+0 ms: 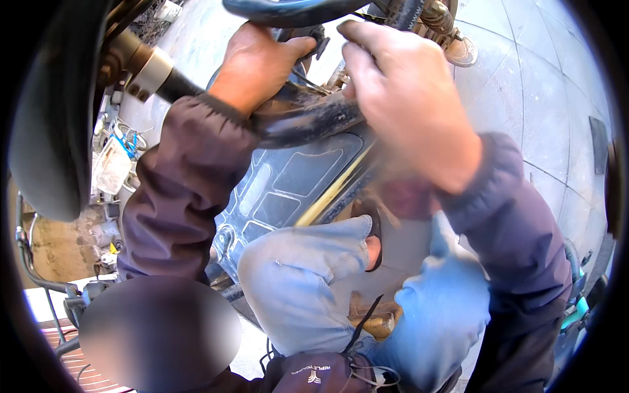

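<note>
My left hand (257, 64) reaches in under a dark curved piece (295, 12) at the top, above a thick black tube (308, 123). Its thumb points right and touches or nearly touches a small black part (320, 43); the other fingers are hidden. To the right, my right hand (413, 98) hangs over the end of the tube with its fingers curled in, slightly blurred. Anything between those fingers is hidden. Below the tube lies a scuffed dark footboard (298, 173) with a worn yellowish strip (334, 190) along its edge.
My jeans-clad knees (295, 268) are bent close to the footboard. A large black rounded part (52, 118) fills the left, near a metal-collared bar (152, 72). Dirty metal fittings (439, 19) stand at the top. Grey paving (550, 85) spreads right; a blue bicycle (130, 139) is farther left.
</note>
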